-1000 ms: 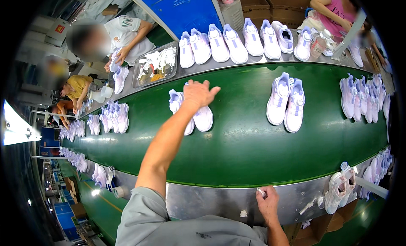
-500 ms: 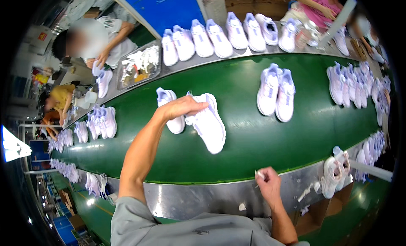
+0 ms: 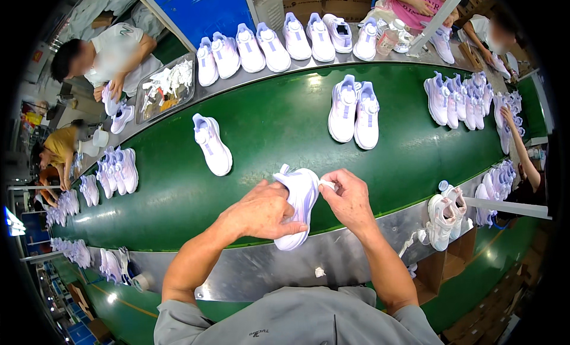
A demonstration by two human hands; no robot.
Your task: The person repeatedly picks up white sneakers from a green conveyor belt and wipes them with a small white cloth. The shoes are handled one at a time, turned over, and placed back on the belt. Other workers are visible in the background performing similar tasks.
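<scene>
Left hand (image 3: 261,213) grip clenched round white shoe (image 3: 297,205) over green belt (image 3: 267,125) near edge; right hand (image 3: 350,199) pinching, probably tongue tab (image 3: 326,183). Next: steady pull.

Bright overhead light, fisheye-bent edges

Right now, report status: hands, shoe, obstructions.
Left hand gripping white shoe. Right hand pinching its edge. Single shoe alone on green belt beyond; nothing blocking.

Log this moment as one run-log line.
left hand: grips white-and-lilac sneaker | right hand: pinches its edge | place: near rim of green conveyor belt | nearby: single matching sneaker
</scene>
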